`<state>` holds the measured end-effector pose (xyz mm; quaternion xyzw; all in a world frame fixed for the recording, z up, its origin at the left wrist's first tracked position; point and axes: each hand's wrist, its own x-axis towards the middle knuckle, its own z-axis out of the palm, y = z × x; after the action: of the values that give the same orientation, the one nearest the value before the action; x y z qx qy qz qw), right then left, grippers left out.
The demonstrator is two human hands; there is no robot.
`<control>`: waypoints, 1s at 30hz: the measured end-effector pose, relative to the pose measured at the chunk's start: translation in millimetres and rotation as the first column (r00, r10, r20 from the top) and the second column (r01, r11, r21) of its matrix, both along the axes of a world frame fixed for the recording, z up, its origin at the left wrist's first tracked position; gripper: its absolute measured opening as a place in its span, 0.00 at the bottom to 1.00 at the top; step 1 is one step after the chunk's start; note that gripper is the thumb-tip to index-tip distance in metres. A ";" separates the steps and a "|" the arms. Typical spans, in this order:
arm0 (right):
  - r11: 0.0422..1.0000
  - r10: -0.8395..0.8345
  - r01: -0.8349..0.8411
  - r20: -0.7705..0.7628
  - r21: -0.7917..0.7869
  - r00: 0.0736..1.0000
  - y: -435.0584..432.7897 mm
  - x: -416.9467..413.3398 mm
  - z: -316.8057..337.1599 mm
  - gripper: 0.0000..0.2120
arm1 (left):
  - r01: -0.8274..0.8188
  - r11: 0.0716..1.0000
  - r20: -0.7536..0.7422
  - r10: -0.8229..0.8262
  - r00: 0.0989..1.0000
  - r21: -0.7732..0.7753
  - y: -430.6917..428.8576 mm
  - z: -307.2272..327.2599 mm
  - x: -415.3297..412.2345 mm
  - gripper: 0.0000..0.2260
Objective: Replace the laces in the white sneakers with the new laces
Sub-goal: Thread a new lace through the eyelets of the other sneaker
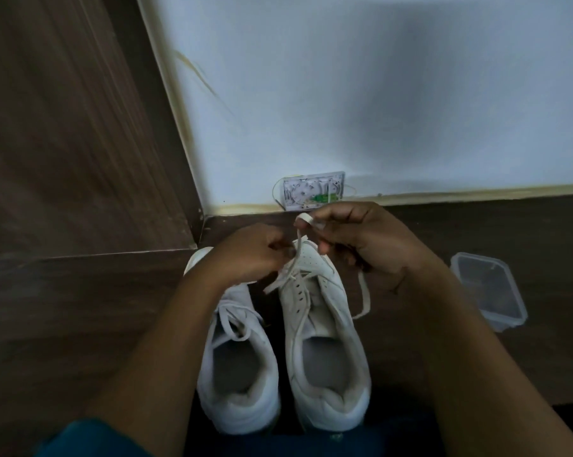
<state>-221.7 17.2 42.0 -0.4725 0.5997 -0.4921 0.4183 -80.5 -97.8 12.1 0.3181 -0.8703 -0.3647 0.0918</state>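
Two white sneakers stand side by side on the dark floor, toes pointing to the wall. The left sneaker (239, 357) is laced and tied. The right sneaker (324, 341) shows bare eyelets along most of its upper, with a flat white lace (286, 275) crossing near its toe. My left hand (248, 255) hovers over the toes and pinches one part of this lace. My right hand (354, 239) pinches another part, looped over a finger, and a free end (364, 298) hangs down to the floor on the right.
A clear plastic container (489, 288) lies on the floor right of the shoes. A small white open wall box (313, 190) with wires sits at the base of the pale wall. A brown wooden panel (74, 127) rises at the left.
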 end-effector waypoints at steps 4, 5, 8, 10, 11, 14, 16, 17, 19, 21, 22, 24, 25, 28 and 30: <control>0.992 -0.078 0.077 -0.013 -0.099 0.997 -2.4 11.0 2.9 0.05 | 0.038 0.979 -0.450 0.057 0.891 0.199 16.6 12.6 -12.2 0.13; 0.986 -0.110 0.111 0.012 -0.128 0.994 -3.9 11.7 2.6 0.03 | 0.081 0.967 -0.469 0.044 0.882 0.243 19.8 16.5 -13.7 0.12; 0.980 -0.156 0.148 -0.057 -0.130 0.986 -3.1 6.0 1.5 0.06 | 0.094 0.929 -0.498 0.105 0.861 0.358 21.8 22.4 -13.5 0.14; 0.994 -0.102 0.094 -0.141 -0.063 0.985 0.3 2.8 2.4 0.05 | 0.001 0.913 -0.499 0.223 0.838 0.409 12.0 22.4 -9.6 0.17; 0.996 -0.082 0.077 -0.138 -0.039 0.987 2.2 0.8 2.4 0.03 | -0.048 0.917 -0.500 0.259 0.827 0.396 6.8 22.1 -5.7 0.20; 0.982 -0.183 0.183 -0.005 -0.046 0.983 7.4 -10.4 3.7 0.04 | -0.214 0.947 -0.518 0.311 0.797 0.240 -12.5 17.8 14.6 0.19; 0.965 -0.253 0.256 0.063 -0.061 0.966 9.2 -17.3 4.2 0.04 | -0.238 0.964 -0.434 0.268 0.860 0.122 -20.6 14.8 27.0 0.15; 0.967 -0.245 0.249 0.065 -0.055 0.967 9.4 -17.2 3.6 0.04 | -0.183 0.980 -0.378 0.198 0.904 0.078 -18.6 15.0 27.8 0.11; 0.990 -0.137 0.137 -0.017 -0.019 0.990 5.4 -7.2 2.0 0.08 | -0.005 0.993 -0.392 0.053 0.918 0.121 -7.0 17.8 20.2 0.08; 1.000 0.001 0.000 -0.127 0.012 0.992 -2.1 8.0 -1.2 0.09 | 0.133 0.950 -0.439 0.004 0.899 0.282 8.4 24.5 5.7 0.13; 1.000 0.019 -0.017 -0.154 0.011 0.988 -5.9 13.5 -3.0 0.09 | 0.144 0.941 -0.390 -0.014 0.921 0.307 12.9 26.2 -0.7 0.16; 0.999 -0.039 0.041 -0.169 0.009 0.985 -10.2 14.1 -6.0 0.09 | 0.117 0.975 -0.198 -0.079 0.977 0.187 12.7 25.1 -5.6 0.21; 0.996 -0.085 0.089 -0.159 0.016 0.984 -9.8 10.9 -5.9 0.09 | 0.105 0.989 -0.125 -0.092 0.988 0.102 9.1 22.6 -4.2 0.20; 0.984 -0.169 0.174 -0.104 0.034 0.980 -3.9 -4.7 -3.6 0.03 | 0.068 0.997 -0.061 -0.066 0.996 0.033 -5.1 16.8 7.3 0.08; 0.988 -0.142 0.146 -0.090 0.039 0.986 -1.8 -6.1 -2.0 0.03 | 0.100 0.982 -0.106 -0.084 0.991 0.159 -4.9 13.0 11.3 0.03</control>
<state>-227.8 15.3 40.0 -0.4390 0.6610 -0.4864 0.3659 -69.2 -102.7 25.1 0.2656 -0.8456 -0.4540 0.0915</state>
